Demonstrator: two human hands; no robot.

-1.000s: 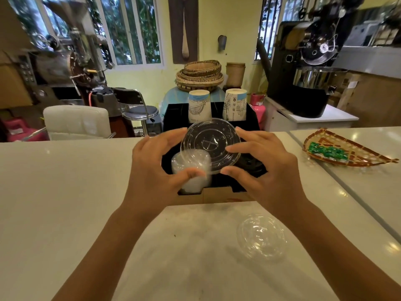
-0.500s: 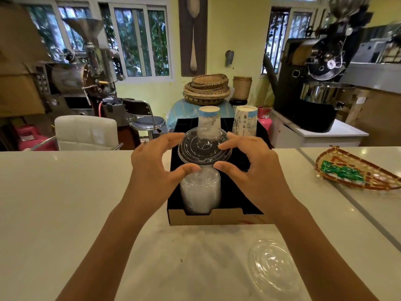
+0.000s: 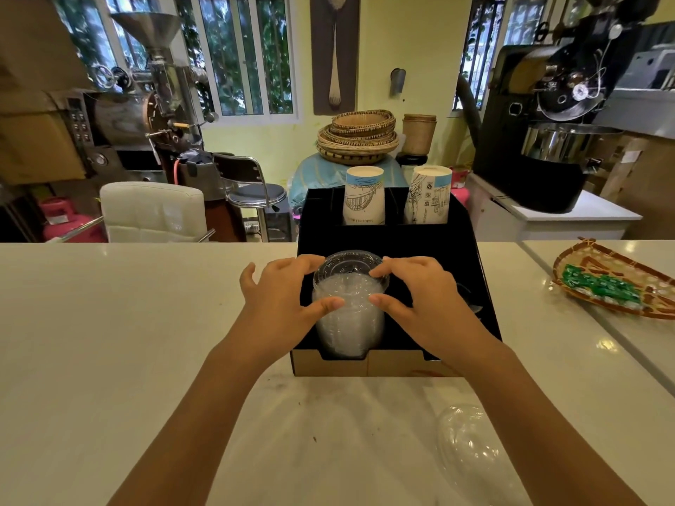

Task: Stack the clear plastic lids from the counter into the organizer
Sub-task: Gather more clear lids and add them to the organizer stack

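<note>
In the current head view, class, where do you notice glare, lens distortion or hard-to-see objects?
Head view: glare spots on the glossy white counter; wide-angle bending tilts the window frames; the clear plastic dome lid on the counter nearly vanishes against the surface; the clear lid stack in the black cardboard organizer reads cloudy between the left hand and right hand.

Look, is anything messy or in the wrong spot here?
One clear lid lies alone on the counter, outside the organizer. The lid stack between the left hand and right hand looks neat. No spills or breakage show.
</note>
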